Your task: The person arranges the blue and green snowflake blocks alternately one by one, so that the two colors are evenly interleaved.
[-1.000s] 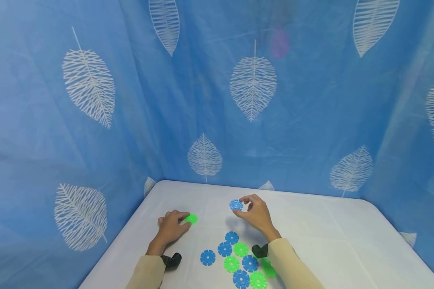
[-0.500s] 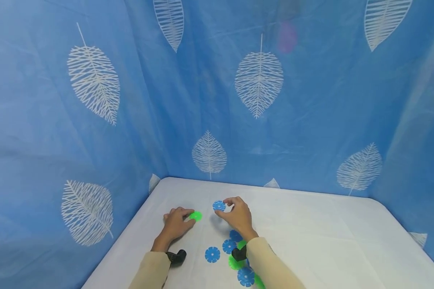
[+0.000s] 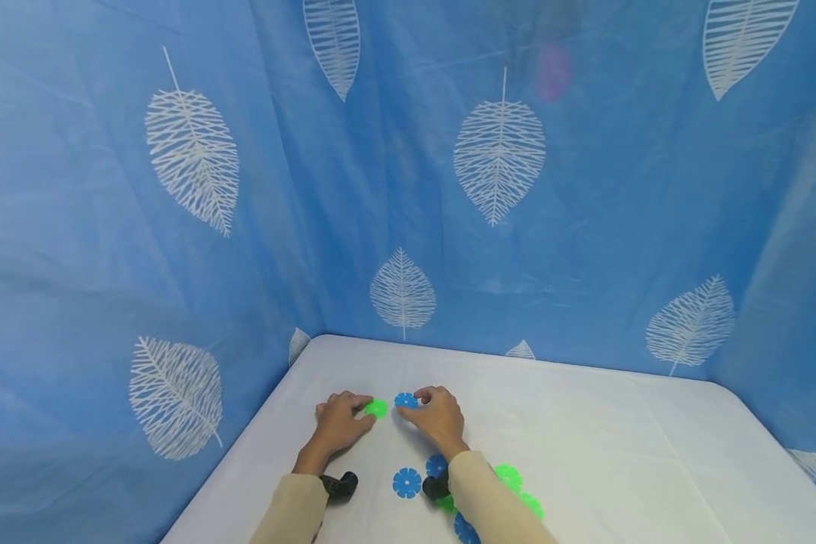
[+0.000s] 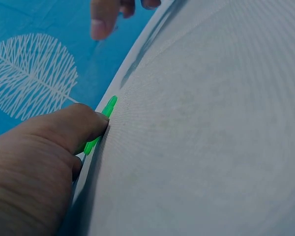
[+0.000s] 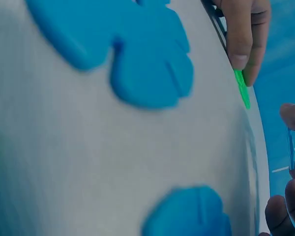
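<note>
On the left part of the white table, my left hand (image 3: 341,425) pinches a green notched plastic disc (image 3: 377,409) between thumb and index finger. The left wrist view has this green disc (image 4: 112,104) edge-on, low over the cloth, the thumb across it. Just to its right, my right hand (image 3: 440,418) holds a blue notched plastic disc (image 3: 406,400) by its edge with thumb and index finger. A small gap separates the two discs. In the right wrist view, the blue disc (image 5: 291,147) is edge-on at the right margin, and most of the right hand is cut off.
Nearer the body lie a single blue disc (image 3: 406,483) and a loose group with another blue disc (image 3: 437,465) and a green disc (image 3: 508,477). My right forearm and a black wrist mount (image 3: 437,485) partly cover that group. A blue leaf-patterned curtain (image 3: 585,227) surrounds the table (image 3: 619,453).
My right hand has carried the blue disc leftward and lower, close to the green disc. The left hand keeps its pinch with little movement. The head view has shifted slightly.
</note>
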Motion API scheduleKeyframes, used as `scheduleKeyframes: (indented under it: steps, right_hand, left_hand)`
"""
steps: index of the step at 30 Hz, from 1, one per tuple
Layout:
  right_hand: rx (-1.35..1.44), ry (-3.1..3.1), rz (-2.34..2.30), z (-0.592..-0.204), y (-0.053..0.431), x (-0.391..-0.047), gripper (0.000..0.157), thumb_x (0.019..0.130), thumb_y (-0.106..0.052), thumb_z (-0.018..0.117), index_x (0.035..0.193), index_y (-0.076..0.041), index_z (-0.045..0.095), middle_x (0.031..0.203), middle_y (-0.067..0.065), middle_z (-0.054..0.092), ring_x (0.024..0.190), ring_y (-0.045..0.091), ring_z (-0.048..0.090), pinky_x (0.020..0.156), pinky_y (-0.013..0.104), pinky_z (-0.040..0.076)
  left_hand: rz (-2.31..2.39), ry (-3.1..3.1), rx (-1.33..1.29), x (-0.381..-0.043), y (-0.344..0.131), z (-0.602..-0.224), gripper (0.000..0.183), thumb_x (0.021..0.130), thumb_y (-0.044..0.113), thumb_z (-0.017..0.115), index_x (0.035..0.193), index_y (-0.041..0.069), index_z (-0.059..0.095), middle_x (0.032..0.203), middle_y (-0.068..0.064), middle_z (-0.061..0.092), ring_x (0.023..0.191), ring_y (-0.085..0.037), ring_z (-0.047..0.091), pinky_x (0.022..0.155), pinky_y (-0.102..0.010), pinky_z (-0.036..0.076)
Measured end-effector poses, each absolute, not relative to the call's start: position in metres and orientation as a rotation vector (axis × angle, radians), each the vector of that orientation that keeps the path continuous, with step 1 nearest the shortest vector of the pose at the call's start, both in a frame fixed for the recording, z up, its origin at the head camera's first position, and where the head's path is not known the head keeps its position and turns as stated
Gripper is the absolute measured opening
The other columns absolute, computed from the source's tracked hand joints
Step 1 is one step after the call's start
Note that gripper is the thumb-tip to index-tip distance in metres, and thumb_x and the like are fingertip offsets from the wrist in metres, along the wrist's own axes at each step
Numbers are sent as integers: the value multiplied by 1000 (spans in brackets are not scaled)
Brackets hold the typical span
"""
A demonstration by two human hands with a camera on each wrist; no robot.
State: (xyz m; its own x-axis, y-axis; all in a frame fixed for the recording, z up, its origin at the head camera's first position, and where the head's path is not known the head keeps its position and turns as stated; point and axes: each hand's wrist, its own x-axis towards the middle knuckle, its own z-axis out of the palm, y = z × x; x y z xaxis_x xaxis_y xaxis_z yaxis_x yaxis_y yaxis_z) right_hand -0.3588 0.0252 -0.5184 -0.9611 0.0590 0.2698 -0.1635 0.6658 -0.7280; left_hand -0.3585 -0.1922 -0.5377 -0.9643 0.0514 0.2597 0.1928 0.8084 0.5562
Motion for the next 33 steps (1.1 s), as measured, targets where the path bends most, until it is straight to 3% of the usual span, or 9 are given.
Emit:
scheduleKeyframes:
  steps: [14,33]
  right_hand:
    - [195,-2708,1046,-525,25,-356,39,71,-41,89,97,-15,76,87,-2,65,79,14,59,75,38,51]
    - [248,-2759,1012,-530,19,-358,40,76,-37,86,106,-12,76,96,2,71,90,19,64,82,43,43]
  left_hand:
    - [-866,-2761,-189,-358,-190,-538,38,84,36,77,120,22,74,99,5,68,95,-15,53,84,-43,27]
    - [-835,-2773,-177,-357,-191,-538,39,85,37,77,121,23,73,104,4,69,99,-15,54,84,-42,28]
